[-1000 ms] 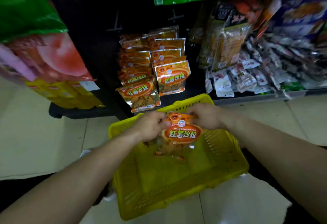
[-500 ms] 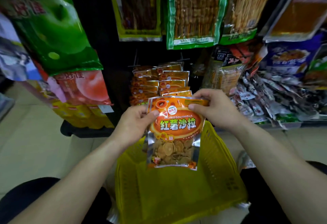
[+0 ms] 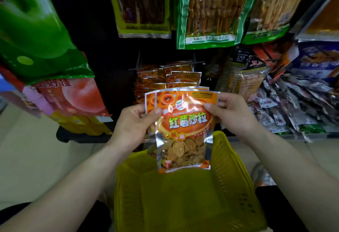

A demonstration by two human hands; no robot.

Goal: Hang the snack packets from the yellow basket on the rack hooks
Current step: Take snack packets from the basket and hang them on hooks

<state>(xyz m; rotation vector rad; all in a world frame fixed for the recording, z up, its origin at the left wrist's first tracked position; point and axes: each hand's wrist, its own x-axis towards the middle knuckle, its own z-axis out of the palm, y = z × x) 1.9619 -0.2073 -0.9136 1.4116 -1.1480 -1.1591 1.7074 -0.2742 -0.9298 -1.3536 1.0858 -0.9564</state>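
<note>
While two hands (image 3: 132,123) (image 3: 233,116) pinch, two packets (image 3: 185,121) (image 3: 149,101) overlap

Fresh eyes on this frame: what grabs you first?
The orange snack packets, dead centre, pinched near their top corners by the left hand and right hand. Right below them sits the yellow basket, and behind them matching packets hang, under big green-edged bags.
</note>
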